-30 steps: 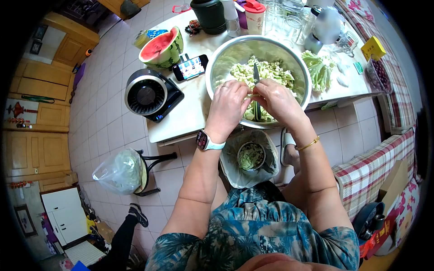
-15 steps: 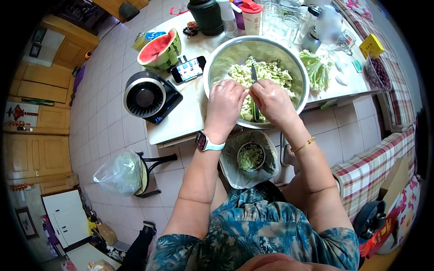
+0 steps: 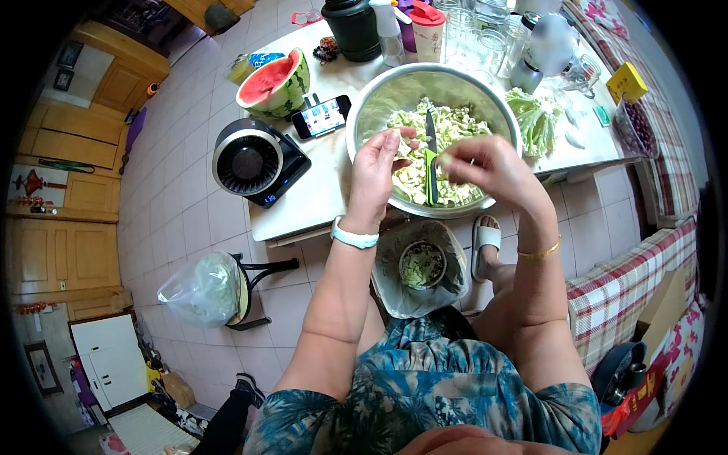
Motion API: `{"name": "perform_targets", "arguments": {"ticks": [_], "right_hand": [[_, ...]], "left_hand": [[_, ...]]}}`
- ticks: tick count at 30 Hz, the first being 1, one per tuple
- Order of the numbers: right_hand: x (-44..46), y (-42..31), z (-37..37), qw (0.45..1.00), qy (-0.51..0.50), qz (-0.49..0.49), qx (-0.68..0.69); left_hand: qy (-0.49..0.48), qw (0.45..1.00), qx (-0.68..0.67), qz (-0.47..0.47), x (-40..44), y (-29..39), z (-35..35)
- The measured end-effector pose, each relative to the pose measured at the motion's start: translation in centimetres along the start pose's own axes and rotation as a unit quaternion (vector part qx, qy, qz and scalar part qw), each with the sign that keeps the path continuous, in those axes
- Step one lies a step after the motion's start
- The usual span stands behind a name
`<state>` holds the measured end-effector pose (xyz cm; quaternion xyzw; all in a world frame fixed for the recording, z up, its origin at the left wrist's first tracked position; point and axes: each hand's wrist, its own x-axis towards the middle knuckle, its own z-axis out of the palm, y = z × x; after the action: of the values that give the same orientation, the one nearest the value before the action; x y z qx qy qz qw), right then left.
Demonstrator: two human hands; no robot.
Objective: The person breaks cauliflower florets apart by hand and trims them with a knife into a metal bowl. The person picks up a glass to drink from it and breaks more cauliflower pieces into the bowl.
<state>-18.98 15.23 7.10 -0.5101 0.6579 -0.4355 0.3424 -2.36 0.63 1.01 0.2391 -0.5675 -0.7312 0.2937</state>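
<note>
A large steel bowl (image 3: pixel 504 129) holds many small pale green vegetable pieces (image 3: pixel 455 121). On them lies a knife (image 3: pixel 431 163) with a green and black handle, its blade pointing away from me. My left hand (image 3: pixel 377 167) is over the bowl's left side, turned partly palm up, fingers curled round something too small to make out. Right of the knife handle, my right hand (image 3: pixel 489 168) is raised with fingers bent together and blurred; whether it holds anything is not clear. A leafy green bunch (image 3: pixel 535 121) rests right of the bowl.
On the table (image 3: pixel 303 216) are a black fan-like device (image 3: pixel 249 161), a phone (image 3: pixel 321 117), a cut watermelon (image 3: pixel 274 83), glass jars and bottles. Below the bowl stands a lined bin (image 3: pixel 387 284). A bagged stool (image 3: pixel 241 303) is at left; another person's leg (image 3: pixel 231 417) shows lower left.
My hands, earlier together above the knife, have moved apart. The left has turned palm up and the right has shifted right. The other person's leg has moved right.
</note>
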Motion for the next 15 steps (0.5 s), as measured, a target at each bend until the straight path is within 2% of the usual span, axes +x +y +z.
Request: {"name": "perform_targets", "arguments": {"ticks": [1, 3, 5, 7, 9, 10, 11, 13, 15], "right_hand": [[-0.5, -1.2, 0.0, 0.996, -0.064, -0.029, -0.045], [-1.3, -1.6, 1.3, 0.982, -0.148, -0.084, -0.085], [-1.5, -2.7, 2.3, 0.954, -0.248, -0.088, -0.146], [-1.9, -3.2, 2.7, 0.952, -0.269, -0.082, -0.121], [-1.9, -3.6, 2.7, 0.964, -0.196, -0.052, -0.174], [-1.6, -2.8, 2.7, 0.969, -0.109, -0.083, -0.204], [-1.2, -2.1, 2.9, 0.986, 0.000, -0.076, -0.148], [0.0, -1.7, 2.9, 0.973, 0.139, -0.107, -0.151], [1.0, 1.0, 3.0, 0.959, 0.149, -0.155, -0.185]], "left_hand": [[0.001, 1.000, 0.000, 0.000, 0.1, 0.1, -0.2], [-0.048, 0.989, -0.121, -0.068, 0.3, 0.1, -0.4], [-0.050, 0.986, -0.139, -0.075, 0.3, 0.1, -0.5], [-0.057, 0.979, -0.173, -0.089, 0.3, 0.1, -0.4], [-0.044, 0.987, -0.127, -0.083, 0.2, 0.3, -0.3], [-0.031, 0.993, -0.080, -0.077, 0.2, 0.3, -0.3], [-0.031, 0.993, -0.081, -0.077, 0.1, 0.1, -0.4], [-0.059, 0.998, -0.013, -0.005, 0.3, -0.2, -0.2], [-0.078, 0.995, -0.032, -0.051, 0.1, 0.1, 0.0]]}}
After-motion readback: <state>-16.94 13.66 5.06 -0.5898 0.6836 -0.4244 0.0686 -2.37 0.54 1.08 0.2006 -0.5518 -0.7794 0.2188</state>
